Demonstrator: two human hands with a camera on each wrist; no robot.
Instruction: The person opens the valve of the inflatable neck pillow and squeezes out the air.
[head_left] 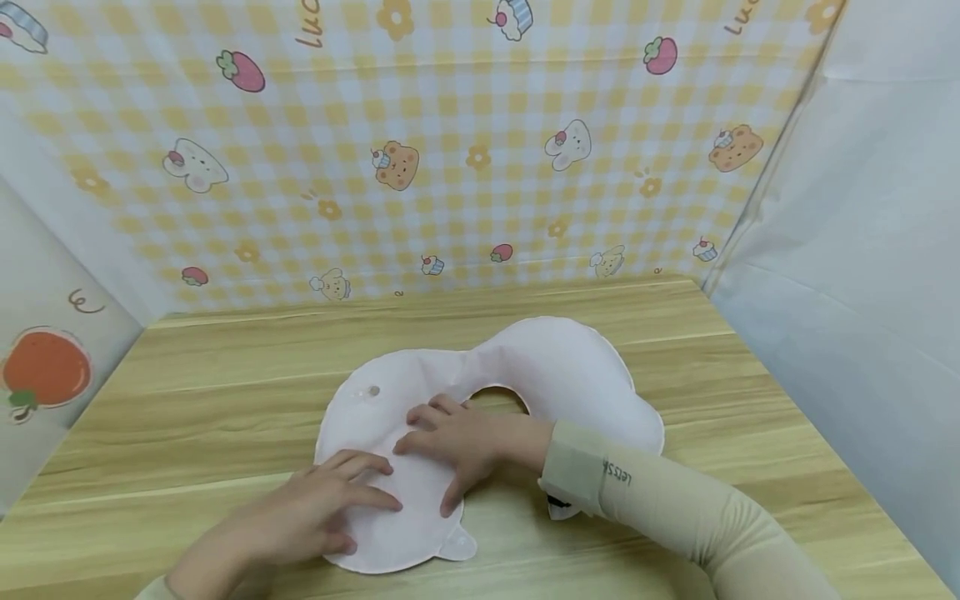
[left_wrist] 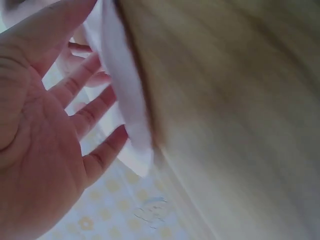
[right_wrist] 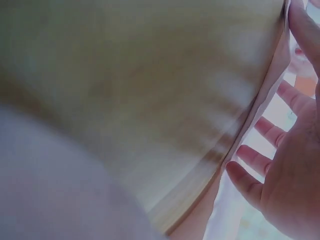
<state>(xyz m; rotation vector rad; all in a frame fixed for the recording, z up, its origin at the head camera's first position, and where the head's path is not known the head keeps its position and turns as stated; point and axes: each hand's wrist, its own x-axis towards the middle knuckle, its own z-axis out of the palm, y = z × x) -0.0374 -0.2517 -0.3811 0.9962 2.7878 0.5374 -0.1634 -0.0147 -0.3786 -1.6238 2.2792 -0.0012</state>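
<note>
A pale pink U-shaped inflatable neck pillow point(head_left: 555, 358) lies flat on the wooden table, its curve toward the back wall. It looks only partly filled, with creases near the middle. A small round valve point(head_left: 372, 391) sits on its left part. My left hand point(head_left: 322, 504) rests on the outer edge of the left arm of the pillow, fingers spread. On the inner side of that same arm, my right hand point(head_left: 453, 442) presses with spread fingertips. In both wrist views the fingers point(left_wrist: 92, 112) touch the pillow's edge loosely, uncurled.
The wooden table point(head_left: 225, 392) reaches back to a yellow checked wall cloth point(head_left: 480, 108) with cartoon prints. White cloth point(head_left: 855, 250) hangs on the right, and a printed panel point(head_left: 45, 367) stands on the left. A small tab point(head_left: 457, 546) sticks out from the pillow's lower edge.
</note>
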